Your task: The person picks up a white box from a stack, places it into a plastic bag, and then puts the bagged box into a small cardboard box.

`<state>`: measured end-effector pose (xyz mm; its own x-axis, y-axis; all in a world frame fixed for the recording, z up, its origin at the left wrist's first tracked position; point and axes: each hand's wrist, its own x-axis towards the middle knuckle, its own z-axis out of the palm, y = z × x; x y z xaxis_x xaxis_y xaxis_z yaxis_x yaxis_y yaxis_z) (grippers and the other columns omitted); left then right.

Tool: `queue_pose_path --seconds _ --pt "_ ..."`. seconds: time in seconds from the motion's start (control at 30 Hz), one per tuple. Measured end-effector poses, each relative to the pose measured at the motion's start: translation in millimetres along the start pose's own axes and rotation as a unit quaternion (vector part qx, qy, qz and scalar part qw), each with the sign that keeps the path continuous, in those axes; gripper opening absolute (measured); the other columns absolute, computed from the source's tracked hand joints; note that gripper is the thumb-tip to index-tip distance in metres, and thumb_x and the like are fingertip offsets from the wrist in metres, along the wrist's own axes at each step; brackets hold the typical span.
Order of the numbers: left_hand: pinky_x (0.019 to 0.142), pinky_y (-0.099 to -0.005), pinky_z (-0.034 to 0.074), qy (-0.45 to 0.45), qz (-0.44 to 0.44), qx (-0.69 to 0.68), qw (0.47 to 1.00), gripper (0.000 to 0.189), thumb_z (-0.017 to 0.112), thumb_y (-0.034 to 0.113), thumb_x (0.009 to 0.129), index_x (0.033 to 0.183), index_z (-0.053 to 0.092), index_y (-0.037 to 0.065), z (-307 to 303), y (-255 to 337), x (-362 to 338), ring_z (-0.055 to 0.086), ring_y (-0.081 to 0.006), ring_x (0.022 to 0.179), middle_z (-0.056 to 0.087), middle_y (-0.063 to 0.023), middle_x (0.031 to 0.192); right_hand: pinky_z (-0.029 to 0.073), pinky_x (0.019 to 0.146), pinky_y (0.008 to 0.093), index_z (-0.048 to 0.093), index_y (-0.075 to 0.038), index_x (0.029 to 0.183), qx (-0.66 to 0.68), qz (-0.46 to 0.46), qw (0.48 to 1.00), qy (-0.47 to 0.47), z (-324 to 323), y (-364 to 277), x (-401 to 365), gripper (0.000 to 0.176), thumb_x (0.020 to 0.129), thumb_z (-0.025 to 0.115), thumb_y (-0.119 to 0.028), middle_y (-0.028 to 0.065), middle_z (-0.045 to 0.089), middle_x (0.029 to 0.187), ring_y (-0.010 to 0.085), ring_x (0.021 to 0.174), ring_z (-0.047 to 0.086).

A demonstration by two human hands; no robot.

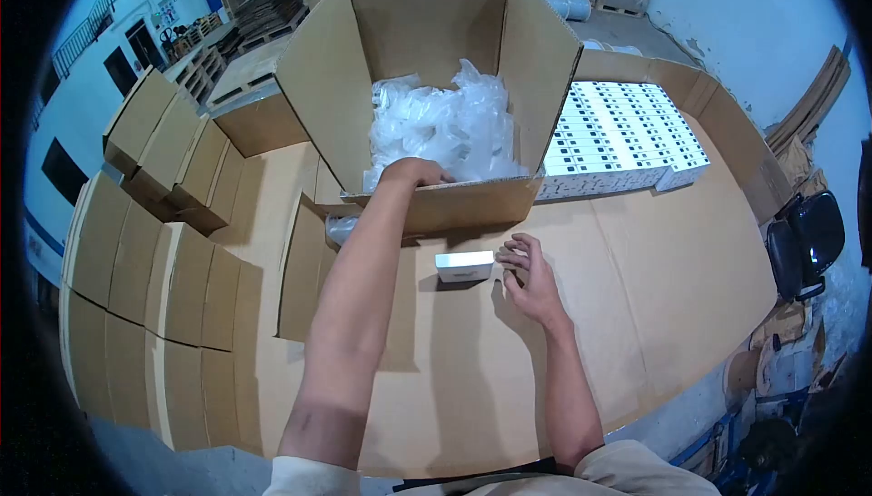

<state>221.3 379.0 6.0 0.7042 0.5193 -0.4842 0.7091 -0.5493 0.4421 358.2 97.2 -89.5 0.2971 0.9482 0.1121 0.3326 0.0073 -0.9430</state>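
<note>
One Hand Out of Sight, One Beside the Box

You reach over the front wall of an open carton (454, 212), your left hand (420, 172) among crumpled clear plastic packaging (440, 128). The carton's edge hides your fingertips, so whether that grip is closed on a piece cannot be told. Your right hand (534, 280) hangs just beside a small white box (465, 267), its grip loose, fingers curled and apart, nothing between them. The box rests on the cardboard-covered desk (563, 378), in front of the carton.

The likeliest trouble lies in the heap: the pieces look tangled, and a pull made by feel could bring up several at once or spill some over the wall. Your wrist could also catch on the cardboard edge and drag the carton toward the box. A careless sweep of your right fingers might skid or turn the box, which nothing holds. To the carton's right, a block of white boxes (618, 137) stands close by; a sideways shove could knock its rows askew. Your left forearm passes close to an upright cardboard panel (302, 278), which an elbow might bump.
</note>
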Motion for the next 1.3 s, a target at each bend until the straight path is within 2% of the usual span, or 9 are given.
queue_pose_path --seconds 0.27,0.37,0.47,0.67,0.87,0.97,1.07,1.17,1.3 --pt "0.089 -0.0403 0.054 -0.045 0.108 0.058 0.991 0.046 0.068 0.017 0.084 0.130 0.072 0.011 7 -20 21 0.071 -0.0214 0.098 0.077 -0.0120 0.115 0.054 0.101 0.0433 0.041 -0.002 0.141 -0.026 -0.014 1.000 0.007 3 0 -1 0.059 0.086 0.061 0.009 0.0231 0.061 0.130 0.0317 0.118 0.069" --pt "0.083 -0.0408 0.055 0.074 0.121 0.047 0.989 0.034 0.067 0.024 0.091 0.120 0.072 0.006 16 -42 46 0.070 -0.0244 0.089 0.077 -0.0158 0.103 0.054 0.100 0.0433 0.042 -0.002 0.140 -0.013 -0.021 1.000 0.012 5 4 -1 0.058 0.086 0.061 0.009 0.0228 0.063 0.129 0.0318 0.117 0.069" --pt "0.087 -0.0457 0.054 0.240 0.055 -0.015 0.969 0.032 0.067 0.029 0.094 0.113 0.071 0.003 13 -15 20 0.072 -0.0387 0.099 0.074 -0.0256 0.107 0.054 0.102 0.0397 0.041 0.000 0.141 -0.028 -0.020 0.999 0.008 4 3 -2 0.058 0.087 0.061 0.008 0.0194 0.064 0.129 0.0274 0.117 0.069" --pt "0.087 -0.0502 0.052 0.388 0.116 -0.129 0.905 0.027 0.060 0.023 0.100 0.109 0.069 -0.001 6 -6 7 0.068 -0.0467 0.098 0.071 -0.0282 0.104 0.054 0.102 0.0399 0.041 0.000 0.141 -0.024 -0.011 1.000 0.005 5 3 -1 0.058 0.088 0.061 0.009 0.0195 0.064 0.128 0.0278 0.118 0.068" --pt "0.090 -0.0493 0.050 0.496 0.101 -0.157 0.848 0.039 0.055 0.031 0.105 0.098 0.066 -0.005 3 -6 9 0.065 -0.0486 0.103 0.069 -0.0306 0.104 0.053 0.103 0.0399 0.041 0.000 0.141 -0.022 -0.008 1.000 0.002 5 3 -1 0.058 0.088 0.061 0.009 0.0193 0.064 0.129 0.0279 0.119 0.068" --pt "0.091 -0.0488 0.050 0.429 0.009 -0.234 0.872 0.043 0.056 0.038 0.105 0.100 0.064 -0.005 -10 8 -3 0.065 -0.0470 0.105 0.068 -0.0313 0.101 0.053 0.103 0.0401 0.041 0.001 0.141 -0.021 -0.003 1.000 0.004 6 4 -1 0.058 0.087 0.061 0.008 0.0193 0.064 0.128 0.0279 0.119 0.068" --pt "0.090 -0.0486 0.050 0.432 0.003 -0.238 0.870 0.046 0.062 0.041 0.101 0.105 0.060 -0.005 -9 8 -3 0.066 -0.0452 0.104 0.068 -0.0317 0.097 0.053 0.104 0.0403 0.041 0.001 0.141 -0.031 -0.014 0.999 0.006 5 1 -3 0.059 0.087 0.061 0.008 0.0195 0.064 0.128 0.0281 0.120 0.068" --pt "0.086 -0.0431 0.051 0.502 0.106 -0.215 0.831 0.043 0.073 0.036 0.096 0.105 0.057 -0.003 1 -13 14 0.067 -0.0333 0.092 0.068 -0.0231 0.089 0.052 0.104 0.0419 0.043 -0.002 0.141 -0.026 -0.016 0.999 0.013 5 4 -4 0.060 0.085 0.064 0.007 0.0201 0.063 0.128 0.0297 0.120 0.067" --pt "0.070 -0.0300 0.053 0.467 0.146 -0.342 0.802 0.028 0.078 0.019 0.094 0.088 0.055 0.006 -7 -4 -3 0.059 -0.0114 0.075 0.061 -0.0043 0.083 0.053 0.103 0.0413 0.043 -0.002 0.141 -0.016 -0.022 0.999 0.018 6 9 -5 0.060 0.085 0.064 0.007 0.0195 0.064 0.126 0.0295 0.119 0.067"
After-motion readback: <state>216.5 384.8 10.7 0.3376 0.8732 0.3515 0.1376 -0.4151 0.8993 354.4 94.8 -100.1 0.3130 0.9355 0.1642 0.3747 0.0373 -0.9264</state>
